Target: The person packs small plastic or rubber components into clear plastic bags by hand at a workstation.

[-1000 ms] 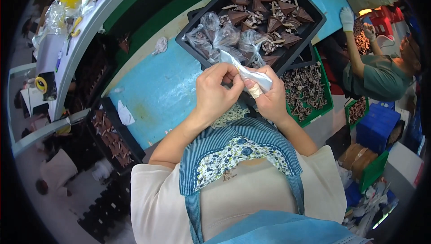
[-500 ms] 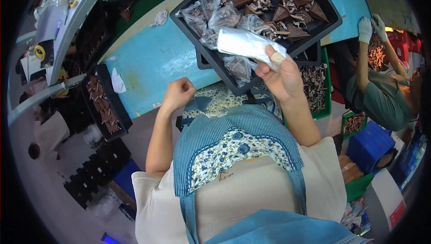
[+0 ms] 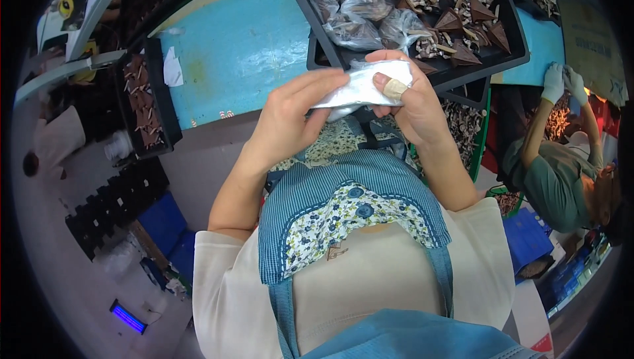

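Note:
Both hands hold a small clear plastic bag [image 3: 360, 88] in front of my chest, at the near edge of a black tray [image 3: 317, 35]. My left hand [image 3: 290, 118] pinches the bag's left end with fingers stretched along it. My right hand [image 3: 409, 105] grips the right end; one finger wears a tan plaster. In the tray lie several filled clear bags [image 3: 360, 5] and brown cone-shaped pieces [image 3: 456, 2]. I wear a blue striped apron with a floral bib.
The tray rests on a light blue table [image 3: 231, 55]. A narrow black tray of brown parts [image 3: 142, 98] sits at the left. A green crate [image 3: 472, 134] of small pieces stands under my right hand. At the right a person in green with white gloves [image 3: 561, 81] works.
A second ago both hands held the bag; then my left hand dropped away while my right lifted the bag over the tray. Now my left hand has come back onto the bag.

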{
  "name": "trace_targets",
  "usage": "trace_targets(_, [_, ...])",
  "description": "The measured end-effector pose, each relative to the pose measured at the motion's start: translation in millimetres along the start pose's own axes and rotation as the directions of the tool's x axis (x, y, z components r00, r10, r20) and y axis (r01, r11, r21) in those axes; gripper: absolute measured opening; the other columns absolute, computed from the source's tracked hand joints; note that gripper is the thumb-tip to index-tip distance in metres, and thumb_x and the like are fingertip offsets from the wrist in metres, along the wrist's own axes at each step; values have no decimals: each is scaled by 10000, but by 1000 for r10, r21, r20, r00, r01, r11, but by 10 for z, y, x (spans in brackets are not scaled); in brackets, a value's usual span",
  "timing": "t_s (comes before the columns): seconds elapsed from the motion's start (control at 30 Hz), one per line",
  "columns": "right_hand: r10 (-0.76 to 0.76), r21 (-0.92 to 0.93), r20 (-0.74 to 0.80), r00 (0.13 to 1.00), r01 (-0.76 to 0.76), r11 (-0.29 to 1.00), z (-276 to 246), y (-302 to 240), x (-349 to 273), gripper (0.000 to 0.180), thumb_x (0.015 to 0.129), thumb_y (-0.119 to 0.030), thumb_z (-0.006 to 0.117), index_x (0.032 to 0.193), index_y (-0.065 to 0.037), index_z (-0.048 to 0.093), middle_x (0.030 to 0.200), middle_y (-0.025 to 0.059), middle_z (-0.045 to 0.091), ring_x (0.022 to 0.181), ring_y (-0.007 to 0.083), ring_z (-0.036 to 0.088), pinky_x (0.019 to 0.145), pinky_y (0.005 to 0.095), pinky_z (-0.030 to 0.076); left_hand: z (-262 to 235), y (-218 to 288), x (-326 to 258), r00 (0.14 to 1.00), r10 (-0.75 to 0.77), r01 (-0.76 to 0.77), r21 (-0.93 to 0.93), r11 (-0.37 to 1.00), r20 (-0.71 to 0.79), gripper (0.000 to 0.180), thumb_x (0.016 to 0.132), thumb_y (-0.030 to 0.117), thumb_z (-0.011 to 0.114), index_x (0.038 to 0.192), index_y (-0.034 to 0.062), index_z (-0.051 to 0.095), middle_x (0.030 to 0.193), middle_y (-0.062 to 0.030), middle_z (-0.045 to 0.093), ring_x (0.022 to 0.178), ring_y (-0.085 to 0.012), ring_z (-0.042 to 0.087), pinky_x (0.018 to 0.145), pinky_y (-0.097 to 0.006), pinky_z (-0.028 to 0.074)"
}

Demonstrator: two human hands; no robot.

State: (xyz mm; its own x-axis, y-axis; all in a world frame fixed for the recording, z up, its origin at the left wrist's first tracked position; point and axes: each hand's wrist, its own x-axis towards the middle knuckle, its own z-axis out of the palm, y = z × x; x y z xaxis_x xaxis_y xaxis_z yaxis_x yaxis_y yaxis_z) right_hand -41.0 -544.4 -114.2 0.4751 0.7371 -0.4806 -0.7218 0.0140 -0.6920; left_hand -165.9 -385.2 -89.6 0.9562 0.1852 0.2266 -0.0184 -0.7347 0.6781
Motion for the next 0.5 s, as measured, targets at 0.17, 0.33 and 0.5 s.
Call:
trace_targets(0.17, [42, -40, 67, 997, -39, 998, 12, 105, 6, 356, 882, -255, 555, 1158, -42, 481, 899, 46, 573, 704, 88, 537, 576, 216, 468, 80, -9, -187, 990, -115, 130, -235, 963, 77, 308, 746, -1, 632, 1054, -5, 621, 962, -169, 650, 806, -265, 655, 683, -308, 510])
trace_targets(0.33, [-267, -68, -37, 963, 264, 962, 185, 322, -34, 700, 803, -294, 673, 1309, 0, 289, 1120, 90, 508, 922, 139, 511, 794, 314, 461, 71, 20, -222, 875, -462, 406, -299, 864, -147, 186, 868, 84, 573, 1010, -18, 638, 743, -75, 658, 642, -81, 575, 563, -217, 441])
trace_targets(0.5, [-218, 94, -73, 973, 224, 970, 446, 385, -69, 393, 824, -104, 641, 1162, 32, 494, 1052, 77, 599, 945, 134, 567, 839, 272, 442, -107, -131, -309, 841, -510, 456, -744, 488, 180, 223, 888, 123, 563, 1051, -22, 609, 869, -95, 664, 740, -122, 616, 672, -239, 471])
